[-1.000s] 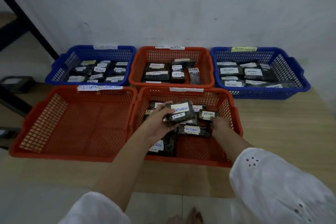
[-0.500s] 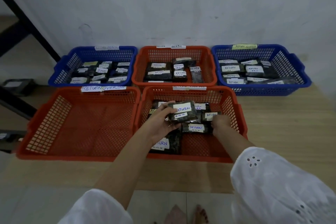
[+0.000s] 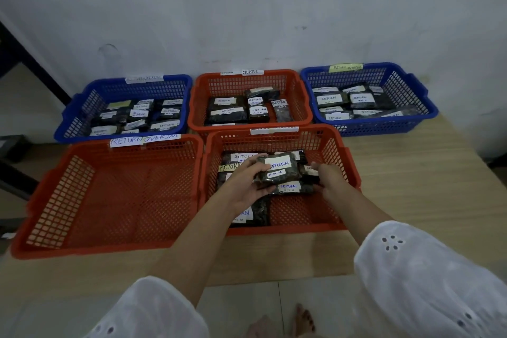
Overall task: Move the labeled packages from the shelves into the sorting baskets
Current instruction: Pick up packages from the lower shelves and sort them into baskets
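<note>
Tabletop (image 3: 411,200), baskets (image 3: 82,251), L-hand (image 3: 244,189) pkg (image 3: 279,170), prob. plastic-wrapped

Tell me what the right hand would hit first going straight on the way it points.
Likely the small labeled package just ahead of the right hand in the front right orange basket; depth is unclear.

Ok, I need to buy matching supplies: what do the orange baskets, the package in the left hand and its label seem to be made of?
Orange baskets: moulded plastic, semi-matt, going by the grid walls. Package in the left hand: dark contents, likely in clear glossy film; highlights suggest it. Label: white matt paper, handwritten ink.
</note>
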`<state>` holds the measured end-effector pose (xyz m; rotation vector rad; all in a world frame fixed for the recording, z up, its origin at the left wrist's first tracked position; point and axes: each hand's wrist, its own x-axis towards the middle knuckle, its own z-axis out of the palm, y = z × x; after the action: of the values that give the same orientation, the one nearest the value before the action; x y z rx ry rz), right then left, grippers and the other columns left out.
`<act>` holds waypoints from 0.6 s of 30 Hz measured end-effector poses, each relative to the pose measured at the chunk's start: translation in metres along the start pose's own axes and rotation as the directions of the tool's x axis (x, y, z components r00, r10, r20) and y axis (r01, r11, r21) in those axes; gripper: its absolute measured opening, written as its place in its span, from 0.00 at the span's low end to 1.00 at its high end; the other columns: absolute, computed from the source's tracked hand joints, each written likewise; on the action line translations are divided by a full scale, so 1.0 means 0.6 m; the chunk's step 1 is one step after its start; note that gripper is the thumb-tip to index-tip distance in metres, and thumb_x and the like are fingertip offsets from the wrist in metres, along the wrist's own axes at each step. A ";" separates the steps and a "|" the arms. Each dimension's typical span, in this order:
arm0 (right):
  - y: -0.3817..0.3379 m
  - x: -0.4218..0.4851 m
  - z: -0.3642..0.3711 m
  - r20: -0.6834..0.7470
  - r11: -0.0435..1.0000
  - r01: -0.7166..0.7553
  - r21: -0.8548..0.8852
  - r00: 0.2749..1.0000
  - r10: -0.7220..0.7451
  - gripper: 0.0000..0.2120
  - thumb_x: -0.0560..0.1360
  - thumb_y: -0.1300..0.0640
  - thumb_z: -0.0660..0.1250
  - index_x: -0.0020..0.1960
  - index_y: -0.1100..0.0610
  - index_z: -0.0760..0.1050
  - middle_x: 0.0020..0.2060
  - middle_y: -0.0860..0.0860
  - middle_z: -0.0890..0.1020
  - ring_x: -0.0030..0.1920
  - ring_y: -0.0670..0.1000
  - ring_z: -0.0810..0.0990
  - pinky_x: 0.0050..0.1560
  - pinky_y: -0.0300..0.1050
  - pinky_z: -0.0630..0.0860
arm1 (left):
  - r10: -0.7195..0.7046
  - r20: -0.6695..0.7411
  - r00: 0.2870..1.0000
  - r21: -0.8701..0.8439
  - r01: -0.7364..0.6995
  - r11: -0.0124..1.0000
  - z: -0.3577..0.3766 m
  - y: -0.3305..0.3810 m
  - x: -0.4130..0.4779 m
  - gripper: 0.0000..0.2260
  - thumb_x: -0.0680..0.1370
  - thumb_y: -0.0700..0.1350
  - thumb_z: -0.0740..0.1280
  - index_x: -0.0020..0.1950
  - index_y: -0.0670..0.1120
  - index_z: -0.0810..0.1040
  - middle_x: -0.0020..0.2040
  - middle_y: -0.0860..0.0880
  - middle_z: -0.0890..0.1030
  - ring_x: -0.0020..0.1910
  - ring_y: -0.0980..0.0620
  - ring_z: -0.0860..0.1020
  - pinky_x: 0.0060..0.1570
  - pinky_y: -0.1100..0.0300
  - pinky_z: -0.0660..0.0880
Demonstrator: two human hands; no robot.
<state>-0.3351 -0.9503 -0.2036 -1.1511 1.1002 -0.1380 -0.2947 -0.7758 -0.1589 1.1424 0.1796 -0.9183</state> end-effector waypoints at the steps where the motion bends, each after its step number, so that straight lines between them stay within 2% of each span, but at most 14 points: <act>1: 0.004 -0.002 -0.003 -0.011 0.999 0.050 -0.015 0.999 -0.050 0.15 0.79 0.60 0.62 0.65 0.57 0.70 0.55 0.53 0.74 0.49 0.53 0.75 0.33 0.43 0.71 | 0.002 0.003 1.000 0.002 -0.002 1.000 0.000 -0.002 -0.001 0.09 0.77 0.36 0.64 0.56 0.46 0.73 0.54 0.44 0.77 0.52 0.45 0.77 0.43 0.54 0.79; 3: 0.012 -0.010 -0.011 -0.023 0.985 0.142 -0.094 0.989 -0.145 0.13 0.78 0.55 0.63 0.62 0.55 0.72 0.58 0.51 0.77 0.52 0.52 0.77 0.40 0.43 0.72 | 0.006 0.004 1.000 0.013 -0.006 1.000 0.001 -0.005 -0.004 0.11 0.77 0.36 0.64 0.59 0.46 0.73 0.54 0.44 0.77 0.52 0.45 0.77 0.47 0.53 0.79; 5: 0.017 -0.027 -0.020 0.080 0.974 0.196 -0.112 0.979 -0.187 0.12 0.79 0.51 0.62 0.59 0.56 0.74 0.54 0.53 0.79 0.49 0.50 0.78 0.41 0.42 0.72 | 0.009 -0.003 1.000 0.031 -0.009 0.999 0.003 -0.010 -0.007 0.12 0.77 0.36 0.64 0.60 0.45 0.73 0.54 0.44 0.78 0.53 0.45 0.77 0.49 0.52 0.78; 7: 0.021 -0.045 -0.026 0.308 0.976 0.189 -0.107 0.940 -0.149 0.15 0.79 0.47 0.60 0.59 0.55 0.75 0.54 0.54 0.81 0.50 0.52 0.79 0.43 0.43 0.73 | 0.008 -0.006 1.000 0.054 -0.008 0.999 0.006 -0.015 -0.012 0.13 0.77 0.36 0.64 0.61 0.45 0.73 0.54 0.44 0.77 0.53 0.46 0.77 0.51 0.51 0.78; 9: 0.024 -0.061 -0.033 0.460 0.978 0.150 -0.142 0.885 -0.069 0.16 0.79 0.45 0.60 0.60 0.52 0.75 0.56 0.54 0.81 0.54 0.53 0.79 0.46 0.45 0.75 | 0.007 -0.002 1.000 0.096 -0.007 0.995 0.008 -0.022 -0.017 0.14 0.78 0.36 0.64 0.62 0.45 0.72 0.55 0.44 0.77 0.54 0.46 0.77 0.50 0.52 0.78; 11: 0.028 -0.068 -0.040 0.525 0.987 0.110 -0.113 0.850 -0.034 0.16 0.77 0.45 0.62 0.60 0.53 0.76 0.56 0.54 0.81 0.56 0.54 0.79 0.49 0.46 0.76 | 0.021 0.001 1.000 0.150 -0.021 0.988 0.006 -0.029 -0.023 0.15 0.78 0.35 0.64 0.63 0.46 0.72 0.57 0.44 0.76 0.56 0.46 0.76 0.48 0.52 0.79; 14: 0.030 -0.077 -0.046 0.563 0.992 0.101 -0.079 0.825 -0.039 0.17 0.74 0.49 0.66 0.60 0.54 0.76 0.53 0.53 0.82 0.53 0.52 0.80 0.49 0.45 0.76 | 0.070 0.008 0.997 0.305 -0.069 0.950 -0.002 -0.039 -0.034 0.16 0.78 0.37 0.65 0.64 0.47 0.71 0.61 0.44 0.75 0.57 0.48 0.76 0.47 0.55 0.79; 16: 0.036 -0.079 -0.044 0.558 0.986 0.113 -0.122 0.830 -0.026 0.18 0.72 0.55 0.70 0.60 0.56 0.76 0.53 0.53 0.82 0.54 0.52 0.80 0.48 0.45 0.77 | 0.140 -0.012 0.990 0.486 -0.117 0.866 -0.008 -0.044 -0.041 0.17 0.78 0.41 0.66 0.66 0.48 0.70 0.62 0.46 0.74 0.57 0.49 0.76 0.47 0.58 0.78; 17: 0.040 -0.076 -0.043 0.521 0.980 0.122 -0.160 0.853 -0.021 0.19 0.71 0.57 0.72 0.61 0.57 0.75 0.55 0.54 0.82 0.55 0.52 0.80 0.49 0.46 0.77 | 0.246 -0.036 0.969 0.604 -0.175 0.778 -0.014 -0.047 -0.043 0.16 0.78 0.44 0.66 0.66 0.49 0.70 0.61 0.48 0.73 0.55 0.50 0.76 0.48 0.58 0.76; 18: 0.046 -0.070 -0.041 0.461 0.970 0.128 -0.204 0.887 -0.020 0.20 0.70 0.59 0.73 0.61 0.58 0.75 0.57 0.55 0.80 0.57 0.53 0.79 0.49 0.47 0.78 | 0.405 -0.061 0.912 0.732 -0.235 0.639 -0.024 -0.048 -0.044 0.15 0.78 0.45 0.66 0.65 0.49 0.71 0.60 0.49 0.73 0.55 0.50 0.74 0.51 0.58 0.74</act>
<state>-0.3863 -0.9290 -0.1985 -1.3488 0.6605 0.2019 -0.3272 -0.7530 -0.1710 1.9434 -0.2367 -0.5225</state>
